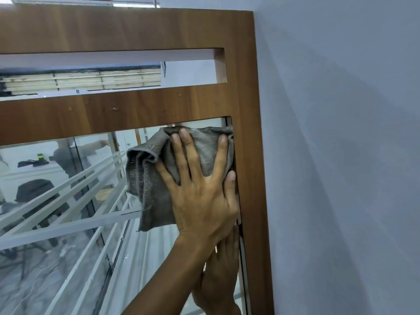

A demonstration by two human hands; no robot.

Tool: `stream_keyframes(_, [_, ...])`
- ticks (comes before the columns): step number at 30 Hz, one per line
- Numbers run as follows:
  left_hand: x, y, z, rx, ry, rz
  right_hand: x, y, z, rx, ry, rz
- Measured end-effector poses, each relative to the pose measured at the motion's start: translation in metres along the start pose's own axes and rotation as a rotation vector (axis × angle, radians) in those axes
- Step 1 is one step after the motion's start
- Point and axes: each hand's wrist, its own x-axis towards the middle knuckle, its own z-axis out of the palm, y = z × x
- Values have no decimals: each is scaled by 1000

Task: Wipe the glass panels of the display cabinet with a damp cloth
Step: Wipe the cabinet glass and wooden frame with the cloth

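1. Wall [341,110]: pale and plain, filling the right side of the view and meeting the cabinet's outer edge.

2. Display cabinet [250,155]: a brown wood-grain frame. Its right upright is running top to bottom, and its cross rail [136,112] is lying above the glass and below an open slot.

3. Glass panel [68,223]: set inside the frame and stretching left and down from the corner under the rail. It is showing white bars and dim room reflections.

4. Cloth [145,183]: grey, bunched and folded, lying flat on the glass in the panel's top right corner. Its top edge is touching the rail, its right edge is at the upright, and its long axis is running roughly up and down.

5. Left hand [202,201]: pressing the cloth against the glass with its fingers [184,142] spread and straight, pointing up, and gripping nothing. The thumb is lying beside the upright.

6. Right hand: not showing. A darker arm shape under the left wrist is reading as a reflection in the glass, though this is not certain.

Working relation: the frame is closing off travel upward and to the right. The remaining glass is lying left of and below the left hand, the only hand on the work. The next stroke is probably going leftward under the rail or downward along the upright.
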Motion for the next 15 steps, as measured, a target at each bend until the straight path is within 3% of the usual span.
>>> stream_keyframes(1, [1,1,-2,-8,-12,10,-6,-5,5,8,-65,21])
stream_keyframes(4, [12,14,3,-51,23,-70,0,7,5,-60,48,-25])
stream_keyframes(6, [13,18,6,-73,27,-98,3,4,6,-64,29,-21])
stream_keyframes(15, [8,2,5,41,31,-7,-2,3,11,-120,20,34])
